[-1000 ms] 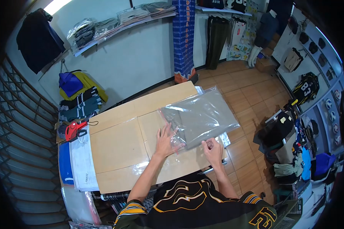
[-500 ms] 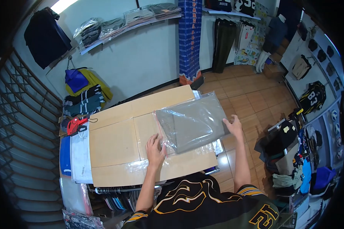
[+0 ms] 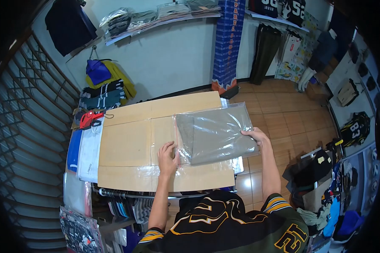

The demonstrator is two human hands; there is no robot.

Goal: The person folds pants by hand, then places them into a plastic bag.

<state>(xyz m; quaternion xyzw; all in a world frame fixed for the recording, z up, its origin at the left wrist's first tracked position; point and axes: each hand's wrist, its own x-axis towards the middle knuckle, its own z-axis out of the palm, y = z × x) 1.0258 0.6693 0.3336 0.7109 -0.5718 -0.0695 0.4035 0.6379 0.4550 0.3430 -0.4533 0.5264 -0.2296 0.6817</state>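
A folded grey-brown garment (image 3: 217,135) in a clear plastic bag lies over the right part of a flattened cardboard sheet (image 3: 124,145). My right hand (image 3: 259,137) grips the bag's right edge, thumb on top and the other fingers partly hidden beneath. At the opposite end, my left hand (image 3: 167,159) rests on the cardboard beside the bag's reddish-edged left end. Its fingers are curved and apart from the thumb; whether they touch the plastic film is hard to see.
A red tape dispenser (image 3: 90,119) sits at the cardboard's far left corner, near white packs (image 3: 89,152) and a blue pack (image 3: 74,149). Clothes hang on a rail (image 3: 135,195) below the near edge. Piled clothing (image 3: 321,189) stands right; a blue pillar (image 3: 228,46) rises behind.
The view has shifted, moving the scene's far side rightward. My right hand has turned and closed on the bag's edge. My left hand's fingers have drawn closer together.
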